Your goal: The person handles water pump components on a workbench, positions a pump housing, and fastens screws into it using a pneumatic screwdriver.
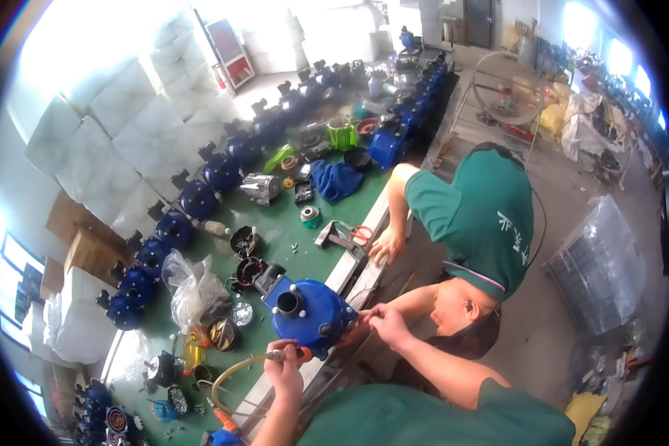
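A large blue pump (325, 316) with a dark round port stands at the bench's near edge. My left hand (285, 372) is wrapped round an orange air tool (303, 354), whose tip sits against or close to the pump's lower side. From the tool's back runs a yellowish hose (230, 369). My right hand (388, 325) is closed at the pump's right side, its fingers pinched; whatever they hold is too small to make out. Beside it, a co-worker's hand (353, 331) reaches to the pump and is partly hidden.
A co-worker in green (476, 215) bends low at my right, another hand (387, 245) on the bench edge. A hammer (340, 239) and red-handled scissors (362, 233) lie nearby. Blue pumps (175, 228) line the green bench (271, 230); a plastic bag (189, 286) and small parts lie left.
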